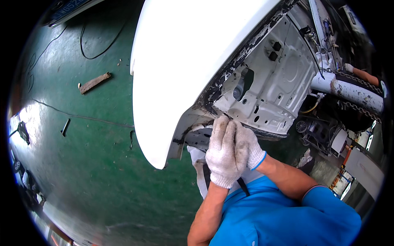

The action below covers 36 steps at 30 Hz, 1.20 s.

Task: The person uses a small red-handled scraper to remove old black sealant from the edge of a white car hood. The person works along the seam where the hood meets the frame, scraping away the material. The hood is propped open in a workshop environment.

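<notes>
Both my hands wear off-white knitted gloves and meet at the lower edge of a white car body panel (176, 53). My left hand (223, 153) is closed, its fingers pointing up toward the seam. Against it presses my right hand (248, 145), also closed, with its fingertips mostly hidden. Whatever lies between them is hidden. Just beyond the fingers is the bare inner panel (283, 90), with holes and dark, chipped sealant along its border. Below the gloves a black strip (243, 187) shows against my clothes; I cannot tell whether it is a strap or a handle.
On the green floor (102, 164) at left lie a wooden block (95, 83), a hammer-like tool (65, 127) and thin cables (82, 117). At right are a white beam (349, 91) with chains, a wheeled machine (322, 135) and another person's gloved hand (349, 67).
</notes>
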Tool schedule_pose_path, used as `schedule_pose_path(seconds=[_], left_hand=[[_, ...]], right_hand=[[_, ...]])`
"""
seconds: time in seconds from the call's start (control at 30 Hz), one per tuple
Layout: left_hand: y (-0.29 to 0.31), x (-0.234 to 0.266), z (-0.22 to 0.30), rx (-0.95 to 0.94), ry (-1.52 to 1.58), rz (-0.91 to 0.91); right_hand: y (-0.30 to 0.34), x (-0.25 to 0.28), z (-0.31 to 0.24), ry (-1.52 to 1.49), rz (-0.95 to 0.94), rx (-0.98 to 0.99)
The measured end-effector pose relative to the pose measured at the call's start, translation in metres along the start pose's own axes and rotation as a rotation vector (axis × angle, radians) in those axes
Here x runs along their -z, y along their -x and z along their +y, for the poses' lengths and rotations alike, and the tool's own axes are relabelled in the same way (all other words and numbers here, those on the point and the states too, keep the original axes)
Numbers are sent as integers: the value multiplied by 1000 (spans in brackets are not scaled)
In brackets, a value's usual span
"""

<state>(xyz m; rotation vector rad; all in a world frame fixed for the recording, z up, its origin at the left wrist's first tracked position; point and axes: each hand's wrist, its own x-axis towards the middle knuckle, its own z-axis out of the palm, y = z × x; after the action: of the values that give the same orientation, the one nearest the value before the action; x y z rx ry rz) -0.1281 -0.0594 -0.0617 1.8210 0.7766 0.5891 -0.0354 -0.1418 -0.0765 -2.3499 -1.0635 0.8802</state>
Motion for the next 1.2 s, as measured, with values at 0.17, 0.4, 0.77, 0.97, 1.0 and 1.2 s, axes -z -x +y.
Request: schedule_pose_path(seconds=[0.17, 0.4, 0.77, 0.97, 1.0, 1.2], left_hand=[[-2, 3, 3, 60, 62, -6], [3, 1, 9, 93, 73, 16], [-1, -10, 14, 50, -13, 30], [2, -12, 7, 60, 14, 40], [0, -11, 7, 73, 32, 42], [-8, 1, 7, 84, 62, 32]], right_hand=[[-3, 15, -20, 109, -104, -88], [-9, 29, -24, 227, -199, -96], [-9, 33, -10, 84, -90, -23], [-8, 23, -2, 135, -60, 32], [-8, 21, -4, 143, -58, 6], [-15, 20, -25, 219, -131, -160]])
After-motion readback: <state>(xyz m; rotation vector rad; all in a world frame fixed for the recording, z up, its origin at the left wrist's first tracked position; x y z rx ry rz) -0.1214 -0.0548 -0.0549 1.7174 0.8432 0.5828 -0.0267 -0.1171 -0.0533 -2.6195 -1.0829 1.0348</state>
